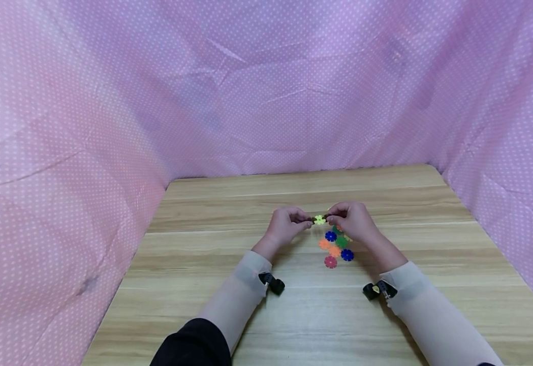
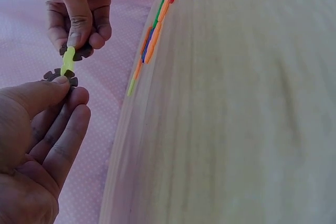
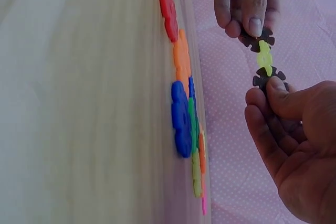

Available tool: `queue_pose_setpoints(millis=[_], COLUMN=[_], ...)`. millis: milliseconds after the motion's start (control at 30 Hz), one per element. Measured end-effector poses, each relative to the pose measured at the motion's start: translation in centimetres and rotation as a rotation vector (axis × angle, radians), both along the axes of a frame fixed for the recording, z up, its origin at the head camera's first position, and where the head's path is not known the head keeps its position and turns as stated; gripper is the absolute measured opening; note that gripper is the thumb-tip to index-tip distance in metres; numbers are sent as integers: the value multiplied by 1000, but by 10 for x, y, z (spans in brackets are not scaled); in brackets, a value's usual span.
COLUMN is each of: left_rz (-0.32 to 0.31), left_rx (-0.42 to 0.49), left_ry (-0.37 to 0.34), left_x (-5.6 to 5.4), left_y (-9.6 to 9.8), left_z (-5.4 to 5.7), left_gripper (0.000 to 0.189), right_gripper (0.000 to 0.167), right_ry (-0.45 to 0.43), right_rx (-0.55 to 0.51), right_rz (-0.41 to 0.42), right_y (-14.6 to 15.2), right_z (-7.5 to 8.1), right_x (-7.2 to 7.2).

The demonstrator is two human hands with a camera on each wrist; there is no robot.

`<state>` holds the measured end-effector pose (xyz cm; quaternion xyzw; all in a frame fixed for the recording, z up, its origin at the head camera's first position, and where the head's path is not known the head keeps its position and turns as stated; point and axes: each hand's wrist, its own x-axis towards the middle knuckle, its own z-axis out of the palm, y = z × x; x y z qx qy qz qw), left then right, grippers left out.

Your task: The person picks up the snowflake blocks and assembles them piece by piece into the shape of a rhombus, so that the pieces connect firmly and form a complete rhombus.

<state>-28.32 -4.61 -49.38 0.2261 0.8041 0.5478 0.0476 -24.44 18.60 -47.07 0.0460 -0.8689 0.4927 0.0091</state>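
Held up between both hands is a row of three plastic snowflake discs, a yellow disc [image 1: 319, 219] slotted between two dark brown ones. The left hand [image 1: 288, 223] pinches one brown snowflake disc [image 2: 53, 74] between thumb and fingers. At the other end, the right hand [image 1: 354, 221] grips the second brown snowflake disc [image 3: 262, 78] the same way. In the right wrist view the yellow disc [image 3: 264, 57] stands nearly edge-on, its rim meeting both brown discs. The fingertips cover parts of the brown discs.
Several loose snowflake discs lie on the wooden table [image 1: 193, 284] just nearer than the hands, among them a red one [image 1: 331, 262], a blue one [image 1: 347, 254], a green one [image 1: 341, 242] and an orange one [image 1: 324, 244]. Pink dotted cloth [image 1: 266, 101] hangs behind and beside the table.
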Motion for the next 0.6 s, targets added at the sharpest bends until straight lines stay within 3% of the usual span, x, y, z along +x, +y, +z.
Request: queue_pose_setpoints(millis=[233,600], left_rz=[-4,13], left_rx=[-13,-29], left_ry=[16,31], left_x=[2,7], left_y=[1,3], left_z=[-1,1], left_gripper=[9,8], right_gripper=[9,21], right_ry=[-37,-67], right_rx=[-9,71], right_rz=[36,91], right_y=[4,19], right_z=[0,-1], right_x=[0,-1])
